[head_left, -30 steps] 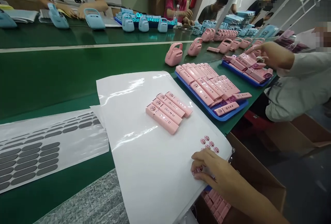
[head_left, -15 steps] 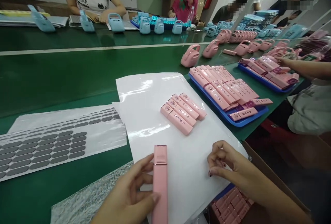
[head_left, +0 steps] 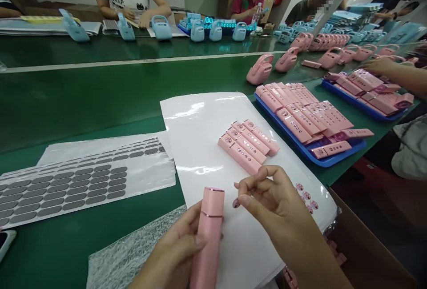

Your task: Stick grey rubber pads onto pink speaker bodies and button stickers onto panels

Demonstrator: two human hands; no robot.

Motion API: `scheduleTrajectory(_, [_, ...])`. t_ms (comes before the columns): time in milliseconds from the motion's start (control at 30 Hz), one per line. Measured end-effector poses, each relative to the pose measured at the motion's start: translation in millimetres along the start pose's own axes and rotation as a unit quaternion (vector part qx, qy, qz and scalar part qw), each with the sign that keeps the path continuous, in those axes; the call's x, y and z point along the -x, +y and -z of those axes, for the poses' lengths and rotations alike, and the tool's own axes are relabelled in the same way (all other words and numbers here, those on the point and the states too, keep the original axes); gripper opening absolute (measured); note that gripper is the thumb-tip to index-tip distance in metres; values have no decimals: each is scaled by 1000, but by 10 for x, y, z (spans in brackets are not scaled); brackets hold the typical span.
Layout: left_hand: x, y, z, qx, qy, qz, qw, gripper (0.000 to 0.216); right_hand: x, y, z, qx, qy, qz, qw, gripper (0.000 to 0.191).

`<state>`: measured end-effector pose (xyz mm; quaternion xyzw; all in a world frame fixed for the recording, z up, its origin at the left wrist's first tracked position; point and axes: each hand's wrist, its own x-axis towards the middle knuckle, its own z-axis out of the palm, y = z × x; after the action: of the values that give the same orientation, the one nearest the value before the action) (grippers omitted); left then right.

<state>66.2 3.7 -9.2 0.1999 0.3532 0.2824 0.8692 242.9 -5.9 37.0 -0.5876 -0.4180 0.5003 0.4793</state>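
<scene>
My left hand [head_left: 176, 249] is closed around a long pink plastic case [head_left: 210, 235] with a shiny band near its top end. Between thumb and finger, my right hand [head_left: 273, 204] pinches a small round sticker [head_left: 236, 202], held just right of the case and apart from it. A white glossy sheet [head_left: 190, 133] lies beneath both. On it rest several similar pink cases [head_left: 243, 154], showing round emblems and small marks. More round stickers [head_left: 307, 194] sit on the sheet beside my right hand, which partly hides them.
A blue tray [head_left: 325, 162] full of pink cases stands at right, with another blue tray [head_left: 380, 113] beyond, near a co-worker's arm [head_left: 400, 73]. Sheets of grey oval stickers [head_left: 83, 182] lie at left. Pink handled devices [head_left: 260, 70] and light blue ones [head_left: 162, 29] line the green bench.
My right hand has moved left from over the round stickers, towards the case, with one sticker in its fingers. The pink case has turned and tilted slightly in my left hand.
</scene>
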Motion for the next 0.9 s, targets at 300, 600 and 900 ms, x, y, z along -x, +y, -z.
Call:
scheduleTrajectory(300, [-17, -58, -1, -24, -9, 98, 995, 62, -10, -30, -237, 36, -38, -49, 997, 21])
scheduleTrajectory(600, [-37, -109, 12, -32, 9, 111, 993, 71, 24, 38, -312, 129, -21, -20, 991, 17])
scheduleTrajectory(900, [-32, -128, 26, -4, 2, 123, 992, 69, 38, 35, -334, 186, -16, -8, 982, 16])
